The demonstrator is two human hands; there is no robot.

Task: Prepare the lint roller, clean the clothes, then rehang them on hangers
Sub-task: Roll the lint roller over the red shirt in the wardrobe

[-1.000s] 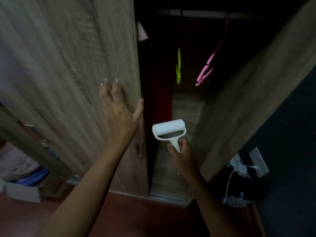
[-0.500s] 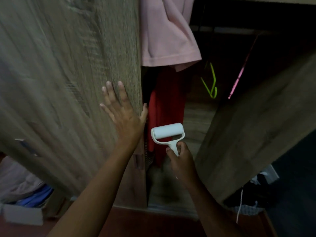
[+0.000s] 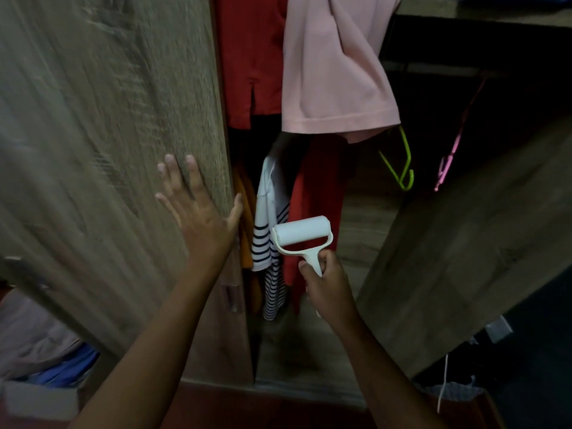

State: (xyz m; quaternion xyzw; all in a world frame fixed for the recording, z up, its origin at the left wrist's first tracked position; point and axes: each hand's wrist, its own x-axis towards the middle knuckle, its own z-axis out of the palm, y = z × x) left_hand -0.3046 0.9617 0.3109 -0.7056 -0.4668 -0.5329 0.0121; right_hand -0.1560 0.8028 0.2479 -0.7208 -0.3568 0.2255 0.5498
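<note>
Wood-grain laminate covers the left wardrobe door [image 3: 108, 134], against which the left hand [image 3: 198, 212] is laid flat, with the fingers straight and spread and the thumb at the door's inner edge. The lint roller [image 3: 301, 235] is held upright in front of the opening by the right hand [image 3: 328, 286], whose fingers and thumb are wrapped round the white handle. Its roll is just beside a striped garment [image 3: 269, 243]. A pink garment [image 3: 334, 72] and a red garment [image 3: 247, 57] are hung higher up. A green hanger [image 3: 402, 162] and a pink hanger [image 3: 452, 153], apparently bare, are seen further right in the dark.

The step in hand is judged to be gaining access to the clothes, and no cleaning appears to have begun. The door is best pushed wide with the flat palm, so that it cannot swing back onto the arm. One garment should then be lifted out by its hanger, not rolled in the cramped, dim interior. Until then the roll should be kept off the fabric, so that nothing is snagged. Whether a fresh sheet is exposed cannot be told.
</note>
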